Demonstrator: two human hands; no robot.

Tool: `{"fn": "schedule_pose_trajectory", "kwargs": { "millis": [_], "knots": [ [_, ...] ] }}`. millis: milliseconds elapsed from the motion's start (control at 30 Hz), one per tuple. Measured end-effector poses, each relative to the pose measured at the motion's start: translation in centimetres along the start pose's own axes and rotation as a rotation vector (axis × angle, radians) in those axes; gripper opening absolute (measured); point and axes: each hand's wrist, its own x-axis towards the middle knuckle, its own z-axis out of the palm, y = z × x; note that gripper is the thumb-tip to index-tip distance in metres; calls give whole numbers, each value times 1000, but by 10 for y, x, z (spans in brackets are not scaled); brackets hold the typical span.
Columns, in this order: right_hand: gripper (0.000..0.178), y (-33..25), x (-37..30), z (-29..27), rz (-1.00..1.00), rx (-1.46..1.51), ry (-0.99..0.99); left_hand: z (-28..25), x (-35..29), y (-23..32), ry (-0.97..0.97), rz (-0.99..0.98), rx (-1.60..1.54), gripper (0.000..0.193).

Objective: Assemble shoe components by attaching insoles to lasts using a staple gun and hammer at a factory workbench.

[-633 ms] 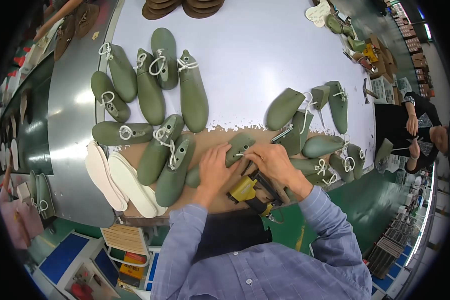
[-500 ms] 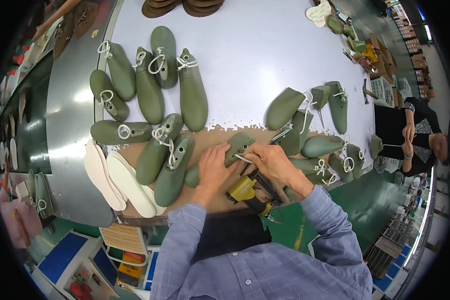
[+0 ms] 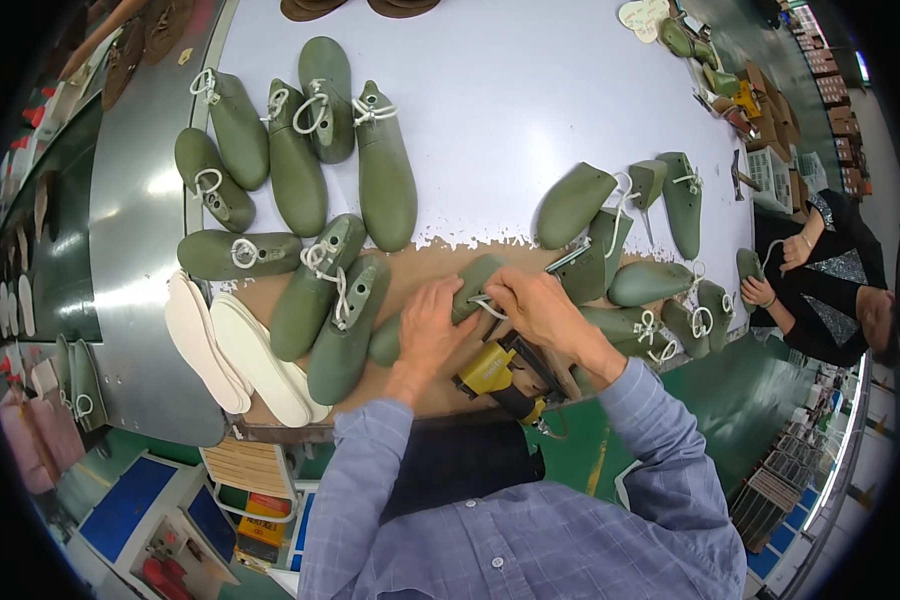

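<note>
My left hand [image 3: 429, 325] is closed around a green shoe last [image 3: 478, 277] that lies slanted on the brown part of the table. Over the last's holed top, my right hand [image 3: 542, 308] pinches a white cord [image 3: 489, 307]; its fingertips partly hide the cord and the holes. Below my right hand rests a yellow and black staple gun [image 3: 486, 369] at the table's front edge. Left of my left hand lies another green last [image 3: 348, 335], with a loop of white cord tied at its top.
Several corded green lasts [image 3: 387, 190] lie at left, with more [image 3: 651, 285] at right. White insoles [image 3: 265, 360] are stacked front left. Across the table's right end, a co-worker [image 3: 820, 280] handles a green last and cord. A hammer [image 3: 742, 178] lies near the right edge.
My right hand has turned a little over the last, its fingertips still on the cord. The co-worker's hands have moved apart, one now at the last.
</note>
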Motion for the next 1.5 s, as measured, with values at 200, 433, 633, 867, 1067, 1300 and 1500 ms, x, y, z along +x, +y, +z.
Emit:
{"fn": "schedule_pose_trajectory", "kwargs": {
  "millis": [200,433,633,867,1067,1300,1500],
  "knots": [
    [19,3,24,-3,-198,-186,-299,1,0,0,-60,39,-5,50],
    [21,18,-7,-16,-48,163,-164,0,1,-8,-25,83,-14,51],
    [16,28,-23,-41,-434,-422,402,1,0,-7,-7,103,6,49],
    [15,36,-14,23,-114,347,444,2,3,-4,-19,113,7,49],
    [13,33,-12,41,43,585,408,0,2,-4,-35,86,3,51],
    [13,35,-11,45,71,579,392,1,2,-4,-23,97,-5,51],
    [17,25,-17,30,90,292,312,2,2,-5,-34,97,12,49]
  ]
}}
